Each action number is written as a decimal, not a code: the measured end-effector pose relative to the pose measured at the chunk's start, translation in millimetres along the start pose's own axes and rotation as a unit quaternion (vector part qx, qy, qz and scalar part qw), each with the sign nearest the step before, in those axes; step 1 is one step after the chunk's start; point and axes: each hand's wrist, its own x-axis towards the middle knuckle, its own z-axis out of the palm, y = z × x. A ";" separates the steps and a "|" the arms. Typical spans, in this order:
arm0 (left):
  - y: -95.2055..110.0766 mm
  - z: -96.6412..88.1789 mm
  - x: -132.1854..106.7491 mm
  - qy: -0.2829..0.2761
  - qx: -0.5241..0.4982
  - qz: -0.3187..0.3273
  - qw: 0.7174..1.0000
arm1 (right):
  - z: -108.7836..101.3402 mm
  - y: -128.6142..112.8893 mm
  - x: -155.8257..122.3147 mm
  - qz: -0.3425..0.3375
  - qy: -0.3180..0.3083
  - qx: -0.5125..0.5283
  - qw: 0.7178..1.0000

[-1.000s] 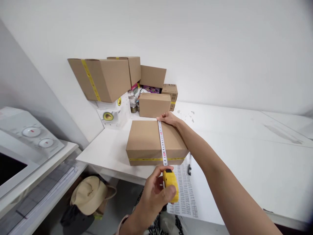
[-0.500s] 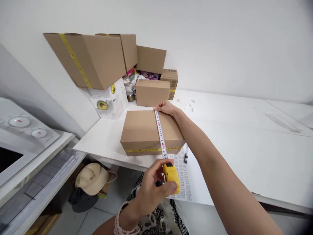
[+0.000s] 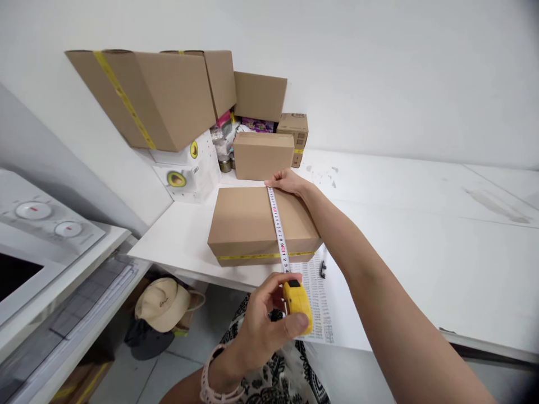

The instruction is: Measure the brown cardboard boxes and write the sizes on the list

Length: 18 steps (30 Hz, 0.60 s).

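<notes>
A closed brown cardboard box (image 3: 248, 221) with yellow tape along its front lies near the white table's front edge. A white tape blade (image 3: 278, 230) runs across its top from back to front. My right hand (image 3: 288, 182) pins the blade's end at the box's far edge, fingers closed on it. My left hand (image 3: 265, 325) grips the yellow tape measure case (image 3: 298, 306) just in front of the box, below the table edge.
A printed paper sheet (image 3: 314, 300) and a black pen (image 3: 323, 269) lie right of the box. Stacked cardboard boxes (image 3: 168, 95), a smaller box (image 3: 263, 155) and white avocado-print cartons (image 3: 189, 171) fill the back corner. A white appliance (image 3: 37, 235) stands left; a beige cap (image 3: 162, 303) lies below.
The view has shifted a little since a second ago, so the box sits higher in frame. Both hands keep the tape stretched over the box as before.
</notes>
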 end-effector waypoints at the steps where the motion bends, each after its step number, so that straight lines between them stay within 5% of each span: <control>1: -0.4 0.4 -0.4 -0.002 -0.008 0.000 1.000 | -0.5 -2.0 -1.9 0.001 -0.001 -0.003 1.000; 7: -3.8 0.2 1.5 -0.033 -0.098 -0.013 0.995 | -2.1 -15.0 -19.2 -0.001 -0.014 -0.011 1.000; 11: -7.8 -4.7 9.8 -0.002 -0.130 0.002 0.992 | -5.3 -18.5 -30.6 -0.035 0.005 0.008 0.999; 18: -0.3 -29.3 -0.3 0.042 0.016 0.085 0.995 | -34.6 -36.4 -49.1 -0.189 0.104 0.090 0.972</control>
